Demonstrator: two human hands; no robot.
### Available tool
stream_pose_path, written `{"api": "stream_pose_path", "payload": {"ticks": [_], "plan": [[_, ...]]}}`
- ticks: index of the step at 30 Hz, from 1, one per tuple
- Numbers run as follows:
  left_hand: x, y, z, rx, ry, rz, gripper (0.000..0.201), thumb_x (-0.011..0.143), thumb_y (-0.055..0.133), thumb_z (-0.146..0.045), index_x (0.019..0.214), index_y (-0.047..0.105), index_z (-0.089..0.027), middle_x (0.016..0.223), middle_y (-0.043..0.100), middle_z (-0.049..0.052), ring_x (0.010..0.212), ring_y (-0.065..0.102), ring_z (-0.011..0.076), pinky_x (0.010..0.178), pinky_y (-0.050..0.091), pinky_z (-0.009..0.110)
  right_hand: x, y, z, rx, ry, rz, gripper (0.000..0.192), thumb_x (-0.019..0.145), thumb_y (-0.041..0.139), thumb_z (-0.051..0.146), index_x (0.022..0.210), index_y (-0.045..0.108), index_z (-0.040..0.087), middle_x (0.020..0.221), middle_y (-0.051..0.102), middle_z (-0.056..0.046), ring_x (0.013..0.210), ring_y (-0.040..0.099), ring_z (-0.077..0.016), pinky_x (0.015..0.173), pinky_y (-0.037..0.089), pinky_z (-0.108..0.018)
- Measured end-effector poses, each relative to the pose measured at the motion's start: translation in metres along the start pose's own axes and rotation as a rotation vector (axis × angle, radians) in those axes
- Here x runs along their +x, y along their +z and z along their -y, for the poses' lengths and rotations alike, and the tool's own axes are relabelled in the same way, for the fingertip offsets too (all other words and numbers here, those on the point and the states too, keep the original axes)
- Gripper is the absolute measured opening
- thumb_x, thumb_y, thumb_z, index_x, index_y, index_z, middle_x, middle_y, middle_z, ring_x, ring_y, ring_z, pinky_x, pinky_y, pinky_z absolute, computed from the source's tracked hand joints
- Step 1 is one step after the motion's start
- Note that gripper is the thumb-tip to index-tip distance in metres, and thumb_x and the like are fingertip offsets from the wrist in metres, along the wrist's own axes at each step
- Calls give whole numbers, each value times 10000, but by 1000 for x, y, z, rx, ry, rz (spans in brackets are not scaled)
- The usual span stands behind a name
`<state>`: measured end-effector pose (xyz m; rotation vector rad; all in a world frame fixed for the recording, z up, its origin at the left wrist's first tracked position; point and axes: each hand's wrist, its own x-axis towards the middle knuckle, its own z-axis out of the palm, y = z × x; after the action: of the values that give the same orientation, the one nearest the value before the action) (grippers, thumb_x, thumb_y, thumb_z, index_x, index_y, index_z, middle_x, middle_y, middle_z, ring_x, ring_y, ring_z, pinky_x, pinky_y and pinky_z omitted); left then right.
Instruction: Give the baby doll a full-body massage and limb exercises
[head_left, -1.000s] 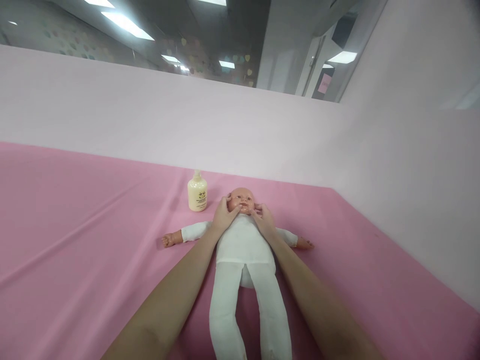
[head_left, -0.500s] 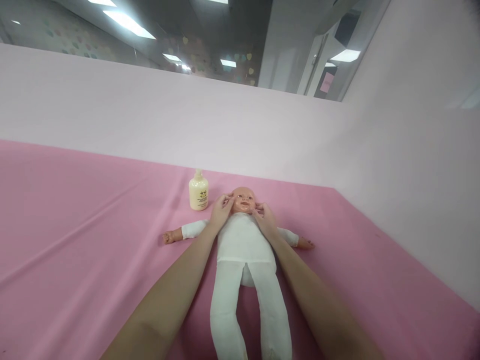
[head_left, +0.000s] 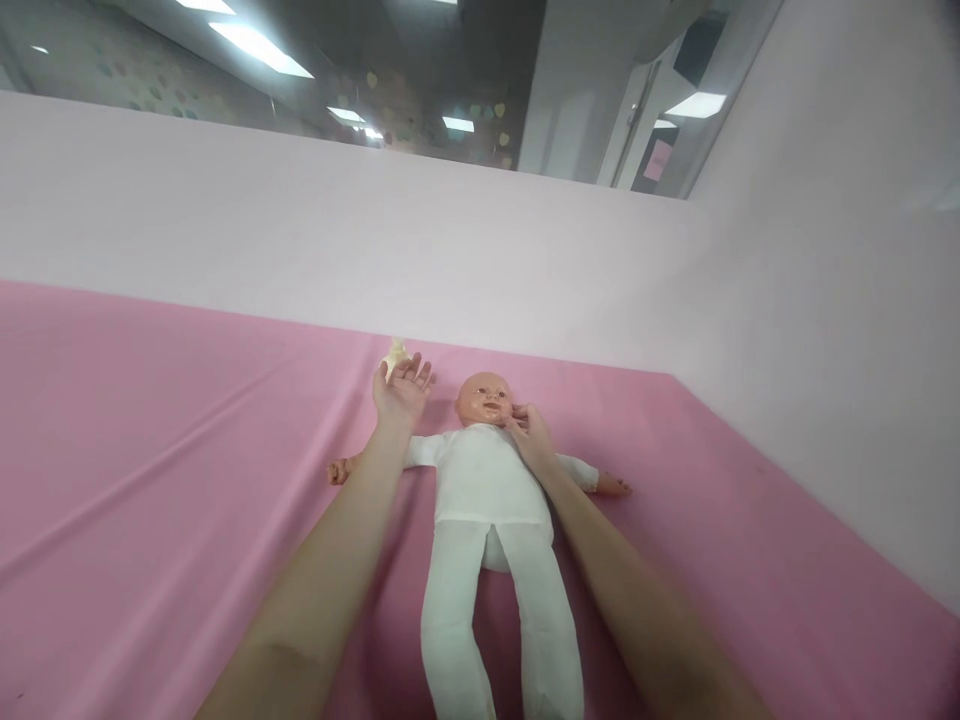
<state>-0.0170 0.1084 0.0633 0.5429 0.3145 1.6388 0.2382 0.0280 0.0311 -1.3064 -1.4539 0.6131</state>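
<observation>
A baby doll (head_left: 486,478) in a white suit lies on its back on the pink cloth, head away from me, arms spread. My right hand (head_left: 531,437) rests at the doll's cheek and shoulder, fingertips touching the face. My left hand (head_left: 403,388) is lifted off the doll, palm open and fingers apart, in front of a cream lotion bottle (head_left: 395,350) whose top alone shows above the fingers. The rest of the bottle is hidden behind that hand.
The pink cloth (head_left: 150,420) covers the whole surface, with soft folds on the left. Pale pink walls (head_left: 450,240) close it off at the back and along the right side.
My left hand has left the doll's cheek, moved left and up, opened, and now covers most of the lotion bottle. My right hand stays at the doll's face.
</observation>
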Motion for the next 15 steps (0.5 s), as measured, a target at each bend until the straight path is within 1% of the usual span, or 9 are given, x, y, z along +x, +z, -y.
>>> {"api": "stream_pose_path", "payload": {"ticks": [3,7,10,15], "plan": [[-2,7,-10,-75,35,32,389,855,442,-582,847,626,-239,1112,681,60,1041,648,235,885,529,451,-1,0,2,-10,-3,-2,377,831,587,571,953,569,214,1045,683,-74,936,675,-216,825,545,-377],[-2,13,-21,-100,68,-11,372,873,420,-549,875,625,-237,1122,678,64,1003,653,218,873,535,428,0,0,2,4,-4,1,372,825,594,562,951,567,213,1067,680,-74,966,671,-220,841,541,-378],[-1,12,-25,-109,60,-30,369,883,398,-544,901,619,-248,1123,670,56,972,654,199,856,538,402,0,0,2,20,-6,6,373,820,598,563,948,564,215,1084,681,-74,966,671,-218,835,542,-372],[1,8,-26,-94,41,11,385,893,391,-547,981,627,-256,1128,660,58,971,650,194,855,538,395,1,1,1,17,5,4,394,812,606,580,944,559,212,1114,675,-82,946,675,-220,814,543,-373]]}}
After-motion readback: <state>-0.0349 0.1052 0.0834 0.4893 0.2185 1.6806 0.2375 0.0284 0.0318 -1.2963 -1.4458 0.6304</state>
